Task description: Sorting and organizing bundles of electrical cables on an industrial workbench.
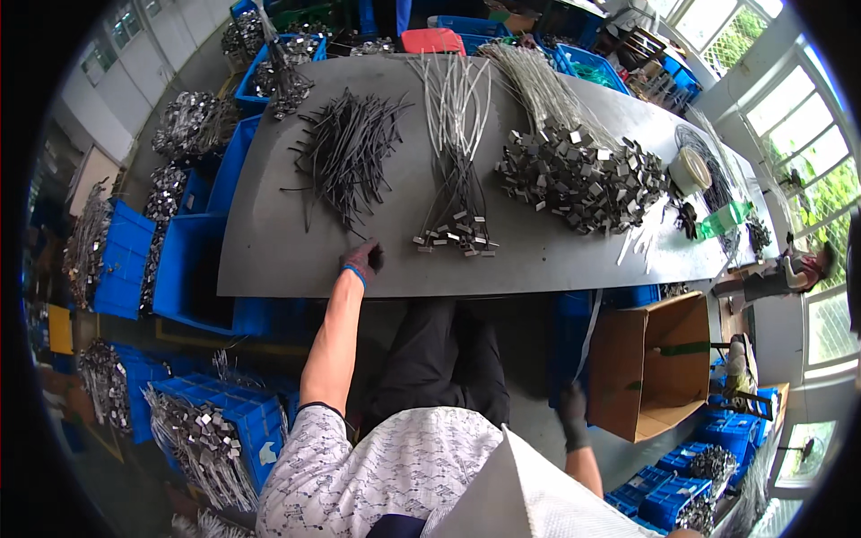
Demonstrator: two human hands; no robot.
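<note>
My left hand [363, 260], in a dark glove with a blue cuff, is at the near edge of the grey table [269, 242]. Its fingers are closed at the lower tip of a heap of thin black strips [354, 148], apparently pinching one strip's end. To its right lies a bundle of pale wires [456, 99], with small metal blocks [457, 235] at their near ends. My right hand [572, 414], gloved and blurred, hangs low beside an open cardboard box [641, 368]. A long pale strip [590, 336] runs up from its fingers, which appear closed round the strip's lower end.
A large pile of metal blocks with wires [583, 179] covers the table's right side, near a tape roll [690, 171] and a green bottle [725, 220]. Blue crates [193, 269] stand left of the table. Another person [789, 273] is at the far right.
</note>
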